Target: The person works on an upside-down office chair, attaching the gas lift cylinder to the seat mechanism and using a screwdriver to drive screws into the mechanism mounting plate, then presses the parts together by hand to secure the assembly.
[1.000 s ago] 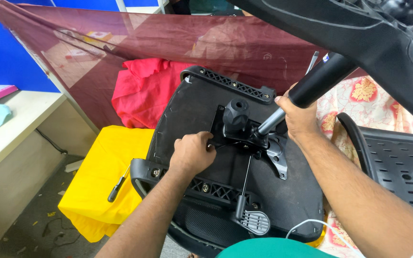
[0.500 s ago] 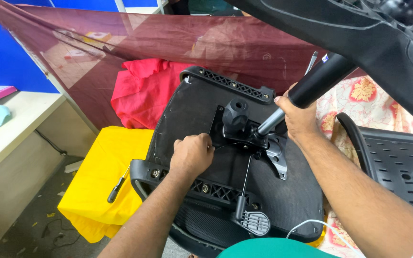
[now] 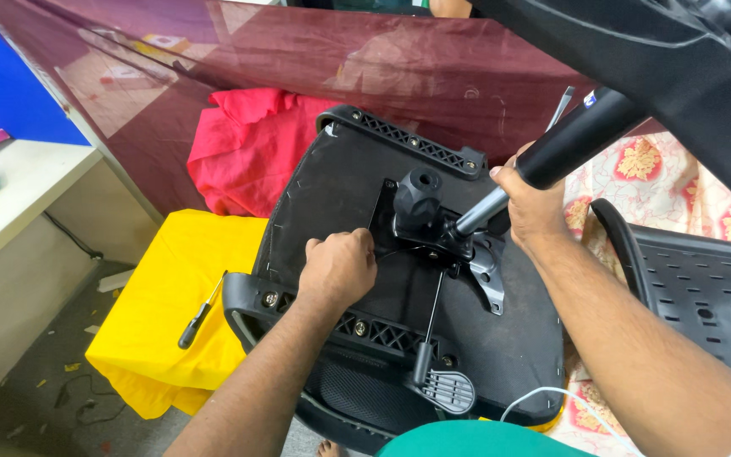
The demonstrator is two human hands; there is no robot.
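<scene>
An upturned black office chair seat point(image 3: 340, 195) lies before me, its underside up. A black metal tilt mechanism point(image 3: 437, 228) with a round knob is fixed at its middle. My left hand point(image 3: 338, 269) is closed in a fist against the seat just left of the mechanism; what it grips is hidden. My right hand point(image 3: 533, 203) is wrapped round the black gas-lift cylinder point(image 3: 568, 140) that rises from the mechanism to the upper right. A thin lever with a ribbed paddle point(image 3: 446, 389) hangs toward me.
A screwdriver point(image 3: 200, 311) lies on yellow cloth point(image 3: 162, 288) at the left. Red cloth point(image 3: 243, 152) and a maroon panel point(image 3: 213, 76) stand behind. A black perforated chair part point(image 3: 704, 288) is at the right, a pale desk point(image 3: 19, 203) at the left, the chair base point(image 3: 678, 59) overhead.
Both hands stay where they were on the seat and the cylinder; only slight shifts of the view.
</scene>
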